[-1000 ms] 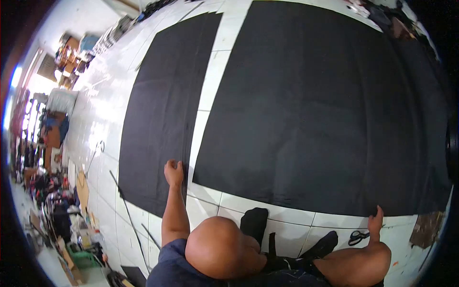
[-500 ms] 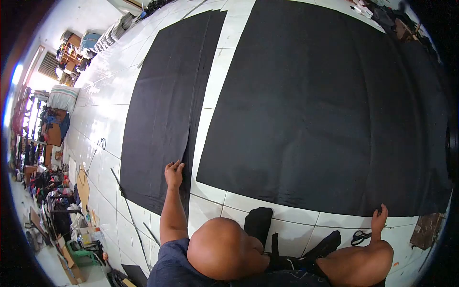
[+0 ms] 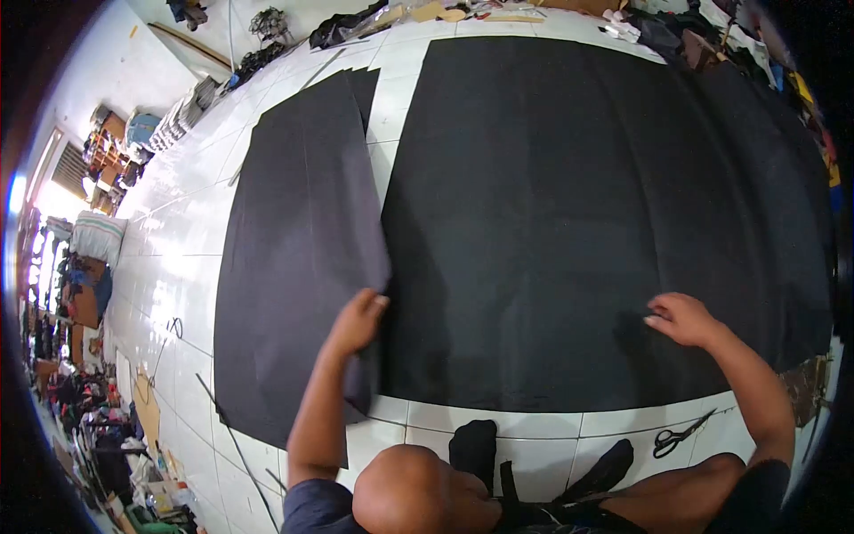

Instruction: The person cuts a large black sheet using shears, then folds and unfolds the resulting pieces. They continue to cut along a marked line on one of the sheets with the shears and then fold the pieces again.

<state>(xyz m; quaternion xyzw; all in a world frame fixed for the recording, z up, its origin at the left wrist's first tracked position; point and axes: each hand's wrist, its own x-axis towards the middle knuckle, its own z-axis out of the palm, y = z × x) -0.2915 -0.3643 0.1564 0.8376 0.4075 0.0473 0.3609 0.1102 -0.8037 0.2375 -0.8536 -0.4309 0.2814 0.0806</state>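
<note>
My left hand (image 3: 358,322) is closed on the right-hand edge of a narrower black fabric piece (image 3: 285,222). That edge is raised and pulled over toward the large black fabric sheet (image 3: 543,231), covering part of the floor gap between them. Above the lower right part of the large sheet hovers my right hand (image 3: 683,319), its shadow on the cloth. Its fingers are bent, with thumb and fingertips a little apart and nothing visible between them. Black-handled scissors (image 3: 680,436) lie on the tiles below the large sheet, near my foot.
White floor tiles (image 3: 173,267) surround the fabric. My bent knee (image 3: 400,489) and dark-socked foot (image 3: 473,458) are at the bottom. A second pair of scissors (image 3: 175,329) and a thin dark strip (image 3: 236,445) lie at left. Piled goods (image 3: 89,383) line the left side.
My left hand has drawn the narrower piece's edge up and rightward. My right hand has moved from the large sheet's lower edge up over it. The view has shifted slightly.
</note>
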